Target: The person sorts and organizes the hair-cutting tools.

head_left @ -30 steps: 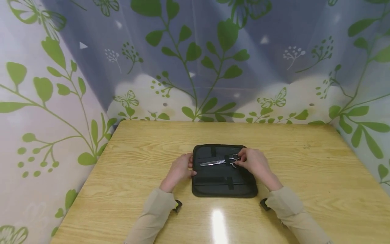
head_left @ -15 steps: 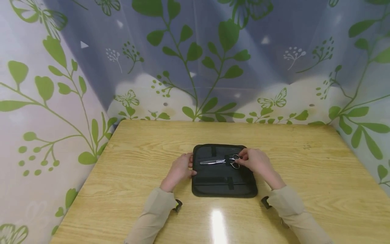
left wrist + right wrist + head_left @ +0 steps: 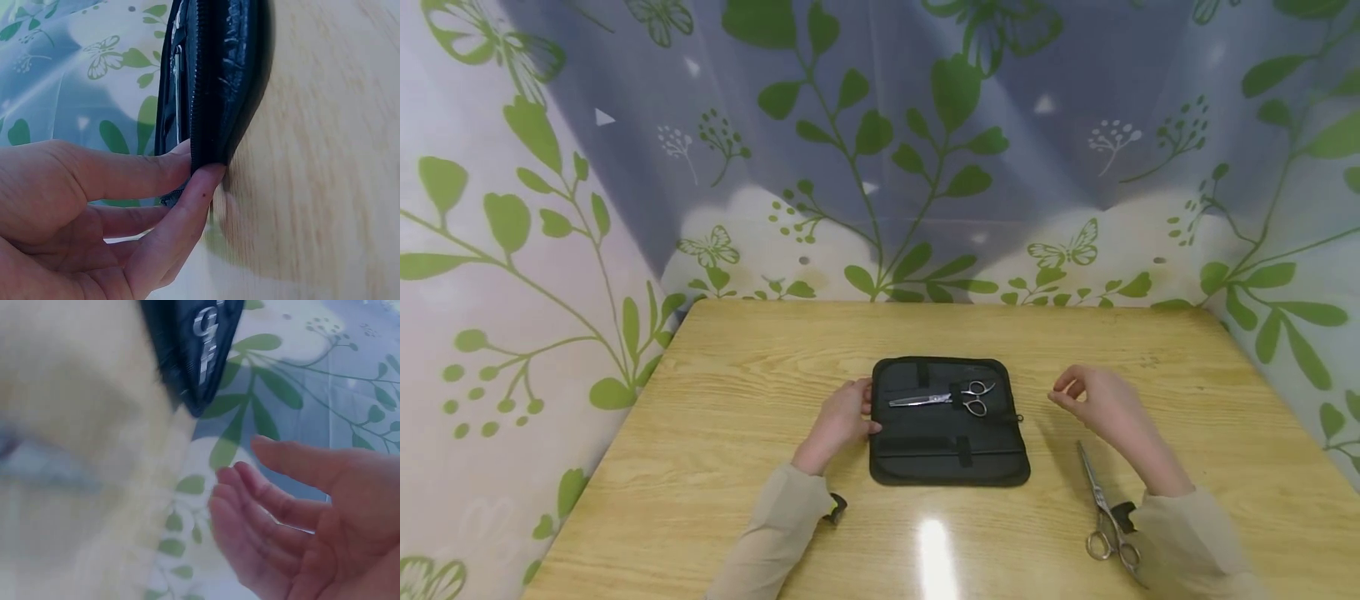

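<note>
Left hand (image 3: 842,414) pinches black case (image 3: 925,427) by its left edge; right hand (image 3: 1108,407), loosely curved, empty, right of case. Silver scissors (image 3: 934,400) strapped inside case; second scissors (image 3: 1101,498) on counter (image 3: 760,358), right of case.

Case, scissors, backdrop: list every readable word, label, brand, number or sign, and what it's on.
Case, right wrist view: pale letters, one perhaps "G"; rest too blurred to read.
Case, left wrist view: glossy marks; cannot tell if lettering.
Case scissors: none legible.
Loose scissors: none legible.
Backdrop: leaf and butterfly prints, no readable words or numbers.
</note>
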`<state>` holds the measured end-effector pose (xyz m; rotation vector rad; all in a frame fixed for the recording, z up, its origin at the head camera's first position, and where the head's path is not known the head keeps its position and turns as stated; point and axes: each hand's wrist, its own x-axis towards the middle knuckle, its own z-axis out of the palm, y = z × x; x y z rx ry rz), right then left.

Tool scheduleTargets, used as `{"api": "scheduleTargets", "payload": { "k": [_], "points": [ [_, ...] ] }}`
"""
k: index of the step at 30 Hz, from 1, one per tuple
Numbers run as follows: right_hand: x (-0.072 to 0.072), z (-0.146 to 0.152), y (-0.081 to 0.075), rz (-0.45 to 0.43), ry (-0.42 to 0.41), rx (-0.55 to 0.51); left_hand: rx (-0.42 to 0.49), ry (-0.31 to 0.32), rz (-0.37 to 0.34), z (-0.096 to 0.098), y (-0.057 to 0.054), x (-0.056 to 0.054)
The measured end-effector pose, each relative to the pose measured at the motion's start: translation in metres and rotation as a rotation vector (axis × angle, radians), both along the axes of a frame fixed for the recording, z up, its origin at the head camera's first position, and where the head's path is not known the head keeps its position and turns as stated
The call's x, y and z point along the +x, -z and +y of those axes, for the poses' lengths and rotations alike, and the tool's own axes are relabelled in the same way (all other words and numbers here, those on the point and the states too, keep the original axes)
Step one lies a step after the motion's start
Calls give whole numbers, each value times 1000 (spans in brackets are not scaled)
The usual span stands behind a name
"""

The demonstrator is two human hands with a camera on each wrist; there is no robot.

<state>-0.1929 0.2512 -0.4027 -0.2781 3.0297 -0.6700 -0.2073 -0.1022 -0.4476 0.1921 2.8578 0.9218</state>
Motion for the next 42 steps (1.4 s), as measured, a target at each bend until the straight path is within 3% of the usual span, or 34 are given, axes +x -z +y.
{"api": "scheduleTargets", "payload": {
  "k": [7,11,17,26,30,37,42],
  "points": [
    [25,24,16,-94,-52,171,-9,-5,0,0,0,0],
    [35,30,26,-166,-50,193,-8,-1,4,-1,0,1],
    [39,29,34,-209,-36,135,-6,1,10,-2,1,2],
    [39,23,35,-249,11,62,-1,-9,-1,-2,4,1],
    [39,26,37,-239,-17,17,0,-5,-9,-1,4,1],
    [35,34,37,-274,-77,-137,1,-3,0,-2,3,0],
    [34,39,41,-377,-120,-354,9,-4,7,-2,4,-1]
  ]
}}
